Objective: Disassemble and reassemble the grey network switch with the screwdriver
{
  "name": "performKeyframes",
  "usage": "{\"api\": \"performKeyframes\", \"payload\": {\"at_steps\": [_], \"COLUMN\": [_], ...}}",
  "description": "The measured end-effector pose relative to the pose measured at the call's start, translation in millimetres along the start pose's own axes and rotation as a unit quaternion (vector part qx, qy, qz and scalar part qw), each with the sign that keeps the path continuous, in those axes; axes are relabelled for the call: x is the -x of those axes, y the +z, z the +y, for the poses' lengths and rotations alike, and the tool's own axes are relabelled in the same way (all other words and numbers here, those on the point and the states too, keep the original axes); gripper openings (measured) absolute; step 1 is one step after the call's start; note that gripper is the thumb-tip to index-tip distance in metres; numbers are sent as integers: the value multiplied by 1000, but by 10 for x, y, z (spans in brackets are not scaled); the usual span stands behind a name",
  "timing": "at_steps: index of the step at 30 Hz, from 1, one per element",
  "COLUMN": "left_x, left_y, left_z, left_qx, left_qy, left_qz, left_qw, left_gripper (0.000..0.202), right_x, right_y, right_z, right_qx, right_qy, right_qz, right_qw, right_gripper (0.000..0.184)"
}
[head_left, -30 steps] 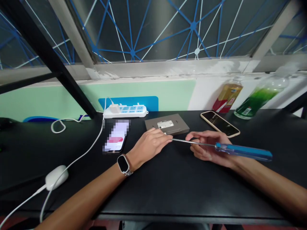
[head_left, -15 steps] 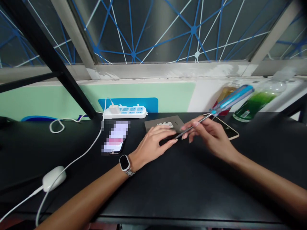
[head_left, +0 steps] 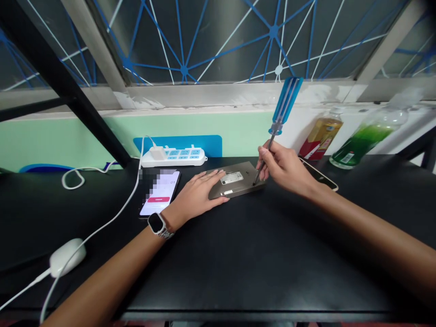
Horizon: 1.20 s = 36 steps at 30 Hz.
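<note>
My right hand (head_left: 284,168) hides most of the gold-framed phone (head_left: 323,180) by the desk's (head_left: 272,268) back edge; the other phone's screen (head_left: 160,193) is pixelated at the top.

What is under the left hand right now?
The left hand lies flat on a grey flat case resting on the black desk. A white label shows beyond the fingertips; whatever is on the case beneath the palm and fingers is covered.

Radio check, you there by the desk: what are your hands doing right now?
Left hand flat on grey case. Right hand gripping blue-handled screwdriver, tip on the case's right end. Gold-edged phone just past right hand.
</note>
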<state>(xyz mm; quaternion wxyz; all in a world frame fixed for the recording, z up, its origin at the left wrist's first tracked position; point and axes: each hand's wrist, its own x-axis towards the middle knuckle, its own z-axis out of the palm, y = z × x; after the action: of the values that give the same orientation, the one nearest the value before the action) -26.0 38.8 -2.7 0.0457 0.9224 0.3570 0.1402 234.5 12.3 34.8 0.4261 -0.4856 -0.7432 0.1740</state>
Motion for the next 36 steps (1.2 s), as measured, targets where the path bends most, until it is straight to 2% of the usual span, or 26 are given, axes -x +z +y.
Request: {"api": "performKeyframes", "payload": {"at_steps": [13,21,26,29,31,33,36], "left_x": [-16,-64,-373,-604,-698,-728,-695], "left_y": [-2,-25,-62,1,80,164,245], "left_z": [27,92,335,427,435,423,416], "left_qx": [14,38,167,314,364,377,364], "left_qy": [0,-1,18,52,45,22,-1], "left_qz": [19,41,66,34,23,43,85], "left_qw": [1000,998,984,947,930,925,928], "left_gripper": [66,57,32,20,17,18,20], "right_x": [-38,-73,-100,-101,-97,-97,-118], "right_y": [-13,-103,-146,-154,-145,-125,-93], "right_z": [45,43,57,69,73,62,2], "right_qx": [-8,-14,-53,-59,-61,-73,-109], "right_qy": [-6,-14,-23,-32,-31,-18,5], "right_qz": [-33,-88,-124,-138,-147,-128,-13], "right_qw": [999,996,991,988,987,989,994], "right_gripper": [35,34,33,32,31,30,31]}}
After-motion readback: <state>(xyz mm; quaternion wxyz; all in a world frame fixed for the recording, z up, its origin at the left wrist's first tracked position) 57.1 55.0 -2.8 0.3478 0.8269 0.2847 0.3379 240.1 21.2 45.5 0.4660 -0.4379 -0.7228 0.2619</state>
